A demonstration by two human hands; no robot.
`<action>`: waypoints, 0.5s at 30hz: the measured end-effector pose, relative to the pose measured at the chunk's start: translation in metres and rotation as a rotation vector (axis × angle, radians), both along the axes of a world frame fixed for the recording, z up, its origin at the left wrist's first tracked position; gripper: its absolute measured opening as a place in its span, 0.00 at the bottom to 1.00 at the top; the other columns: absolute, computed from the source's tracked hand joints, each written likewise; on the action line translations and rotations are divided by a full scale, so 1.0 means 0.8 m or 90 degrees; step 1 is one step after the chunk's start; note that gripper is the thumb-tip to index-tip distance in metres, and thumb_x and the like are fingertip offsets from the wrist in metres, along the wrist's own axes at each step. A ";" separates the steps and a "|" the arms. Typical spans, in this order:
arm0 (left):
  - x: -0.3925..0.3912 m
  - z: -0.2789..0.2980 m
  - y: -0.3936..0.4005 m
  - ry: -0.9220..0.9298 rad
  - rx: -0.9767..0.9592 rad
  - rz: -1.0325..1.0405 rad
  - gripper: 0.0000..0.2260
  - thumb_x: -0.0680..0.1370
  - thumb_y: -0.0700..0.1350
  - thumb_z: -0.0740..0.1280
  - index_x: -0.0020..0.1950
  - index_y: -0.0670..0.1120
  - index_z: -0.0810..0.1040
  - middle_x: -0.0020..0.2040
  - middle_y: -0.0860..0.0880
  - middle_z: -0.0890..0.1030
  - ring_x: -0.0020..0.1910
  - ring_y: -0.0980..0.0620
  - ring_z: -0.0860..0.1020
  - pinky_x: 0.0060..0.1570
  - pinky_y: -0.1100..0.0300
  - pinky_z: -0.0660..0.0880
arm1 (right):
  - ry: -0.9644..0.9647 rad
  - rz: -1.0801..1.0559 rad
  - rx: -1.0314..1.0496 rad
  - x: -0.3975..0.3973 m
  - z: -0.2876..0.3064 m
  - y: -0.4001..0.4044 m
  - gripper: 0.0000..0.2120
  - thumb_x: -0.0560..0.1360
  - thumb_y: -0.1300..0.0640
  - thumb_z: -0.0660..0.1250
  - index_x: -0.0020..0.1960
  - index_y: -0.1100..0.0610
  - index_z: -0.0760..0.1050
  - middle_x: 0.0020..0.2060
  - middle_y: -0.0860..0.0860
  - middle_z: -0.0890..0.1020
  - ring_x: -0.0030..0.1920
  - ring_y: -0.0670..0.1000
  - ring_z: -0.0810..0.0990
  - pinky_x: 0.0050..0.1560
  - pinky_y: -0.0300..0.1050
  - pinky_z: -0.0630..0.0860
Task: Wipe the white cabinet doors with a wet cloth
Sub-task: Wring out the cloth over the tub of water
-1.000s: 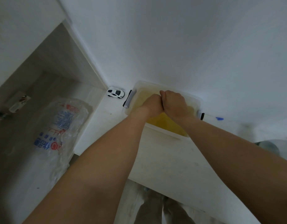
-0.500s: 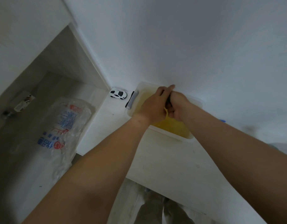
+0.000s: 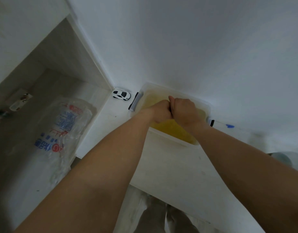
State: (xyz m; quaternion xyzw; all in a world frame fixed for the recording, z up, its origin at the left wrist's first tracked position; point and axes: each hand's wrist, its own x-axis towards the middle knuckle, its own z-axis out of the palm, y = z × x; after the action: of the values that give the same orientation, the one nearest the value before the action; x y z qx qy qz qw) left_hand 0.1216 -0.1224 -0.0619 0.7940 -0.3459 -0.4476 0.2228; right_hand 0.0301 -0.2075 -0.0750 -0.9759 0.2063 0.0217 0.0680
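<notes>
we see both hands bunched knuckle to knuckle over a clear plastic tub (image 3: pixel 205 106) on the white tabletop (image 3: pixel 170 169) by the wall. left hand (image 3: pixel 162 111) and right hand (image 3: pixel 185 111) have curled fingers; what they hold we cannot tell. the yellow cloth (image 3: pixel 173 129) lies in the tub beneath them. a white toy car (image 3: pixel 121 94) sits just beside the tub
</notes>
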 end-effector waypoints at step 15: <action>0.011 0.028 0.013 0.088 -0.033 0.050 0.05 0.76 0.36 0.65 0.41 0.43 0.73 0.33 0.47 0.68 0.32 0.49 0.65 0.30 0.59 0.66 | -0.167 0.019 0.121 -0.002 0.013 0.008 0.06 0.77 0.63 0.67 0.52 0.65 0.73 0.34 0.59 0.77 0.27 0.59 0.75 0.26 0.46 0.68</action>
State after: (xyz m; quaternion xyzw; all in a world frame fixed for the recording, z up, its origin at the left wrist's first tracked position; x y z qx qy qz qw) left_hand 0.1301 -0.1119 -0.0394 0.7680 -0.3099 -0.4831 0.2841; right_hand 0.0283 -0.2015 -0.0643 -0.9624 0.1779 -0.0857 0.1864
